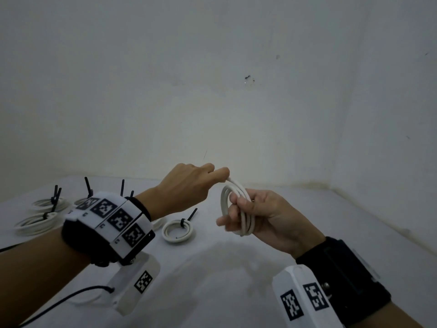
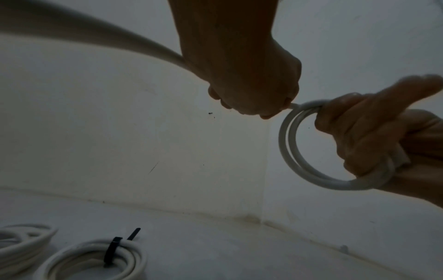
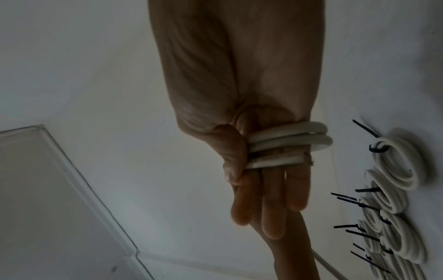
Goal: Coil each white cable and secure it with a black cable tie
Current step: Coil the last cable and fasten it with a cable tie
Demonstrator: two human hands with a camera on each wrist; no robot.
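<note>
A person winds a white cable (image 1: 236,207) into a small ring above a white table (image 1: 236,268), both hands raised well clear of the surface. The right hand (image 1: 267,218) serves as the spool: its thumb presses the stacked loops against the base of the fingers (image 3: 275,199), which lie nearly straight and close together, so the turns cannot spring apart. The left hand (image 1: 186,185), fingers curled, pinches the free run of cable at the top of the ring, apparently to lay the next turn over the others; the loose tail trails past the left wrist. No tie is in either hand, so the fastening step looks to be still ahead.

On the table to the left lie the finished coils (image 1: 37,214), each cinched with a black cable tie whose uncut tail sticks up. The nearest one (image 1: 178,229) rests just below the left hand, its tie (image 1: 188,218) at the top of the ring. A clear panel (image 3: 59,180) shows in the right wrist view.
</note>
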